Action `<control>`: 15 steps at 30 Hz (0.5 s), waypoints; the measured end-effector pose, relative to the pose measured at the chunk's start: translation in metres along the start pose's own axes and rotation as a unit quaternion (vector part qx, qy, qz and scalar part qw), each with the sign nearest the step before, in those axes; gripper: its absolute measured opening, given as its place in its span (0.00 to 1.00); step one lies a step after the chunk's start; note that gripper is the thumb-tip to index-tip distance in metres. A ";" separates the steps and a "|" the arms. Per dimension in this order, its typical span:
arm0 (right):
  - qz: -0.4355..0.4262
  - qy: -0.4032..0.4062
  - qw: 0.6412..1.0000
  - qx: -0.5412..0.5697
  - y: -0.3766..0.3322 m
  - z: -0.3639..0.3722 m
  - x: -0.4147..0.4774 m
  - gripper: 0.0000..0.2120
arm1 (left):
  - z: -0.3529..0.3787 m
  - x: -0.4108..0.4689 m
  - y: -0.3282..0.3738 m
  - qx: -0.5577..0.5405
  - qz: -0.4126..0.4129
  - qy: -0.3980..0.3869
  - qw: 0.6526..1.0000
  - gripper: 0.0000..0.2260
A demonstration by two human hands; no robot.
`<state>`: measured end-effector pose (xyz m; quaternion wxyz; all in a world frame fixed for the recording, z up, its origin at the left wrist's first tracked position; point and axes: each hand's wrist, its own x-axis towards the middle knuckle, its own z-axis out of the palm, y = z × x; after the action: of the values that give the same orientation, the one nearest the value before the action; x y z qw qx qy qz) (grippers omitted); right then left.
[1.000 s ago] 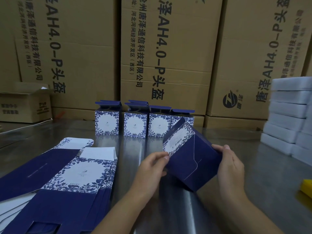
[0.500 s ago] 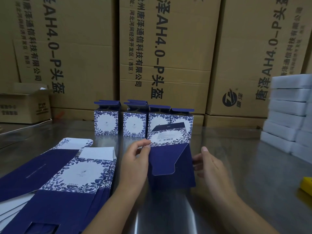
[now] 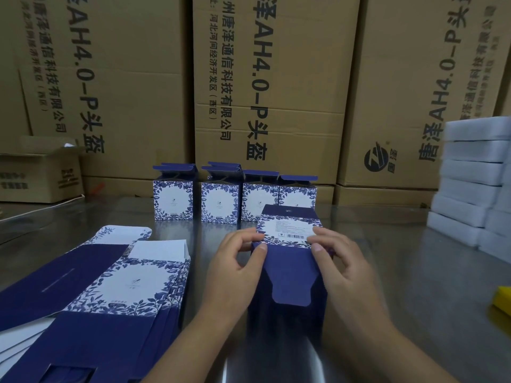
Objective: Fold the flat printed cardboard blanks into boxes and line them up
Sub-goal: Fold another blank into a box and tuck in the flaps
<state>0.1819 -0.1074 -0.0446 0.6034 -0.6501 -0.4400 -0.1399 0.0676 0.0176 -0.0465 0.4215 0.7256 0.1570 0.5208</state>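
Observation:
A half-folded navy box (image 3: pixel 289 261) with a blue floral barcode panel stands on the steel table (image 3: pixel 401 272), one navy flap hanging toward me. My left hand (image 3: pixel 235 261) pinches its left top corner. My right hand (image 3: pixel 337 261) grips the right top corner, thumb on the navy flap. Behind it, several folded floral boxes (image 3: pixel 221 201) stand in a row with their lids open. A stack of flat printed blanks (image 3: pixel 110 294) lies at my left.
Tall brown shipping cartons (image 3: pixel 276 92) wall off the back. A small open carton (image 3: pixel 41 175) sits far left. White foam trays (image 3: pixel 475 183) are piled at the right edge, and something yellow (image 3: pixel 502 302) lies near the right border.
The box turned from tilted in both hands to upright on the table. My right hand came back onto its right corner; the left hand shifted to the left corner.

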 end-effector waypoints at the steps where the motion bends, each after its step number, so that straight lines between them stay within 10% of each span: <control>1: -0.022 0.001 1.000 -0.014 -0.001 0.000 0.000 0.07 | 0.000 -0.001 0.001 0.004 0.010 -0.002 1.000 0.06; 15: -0.088 -0.024 0.996 -0.010 -0.011 -0.002 0.000 0.05 | -0.005 -0.007 0.006 0.023 0.075 -0.081 0.994 0.04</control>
<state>0.1741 -0.1102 -0.0367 0.5716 -0.6179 -0.5087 -0.1809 0.0594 0.0113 -0.0452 0.3759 0.7845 0.0793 0.4868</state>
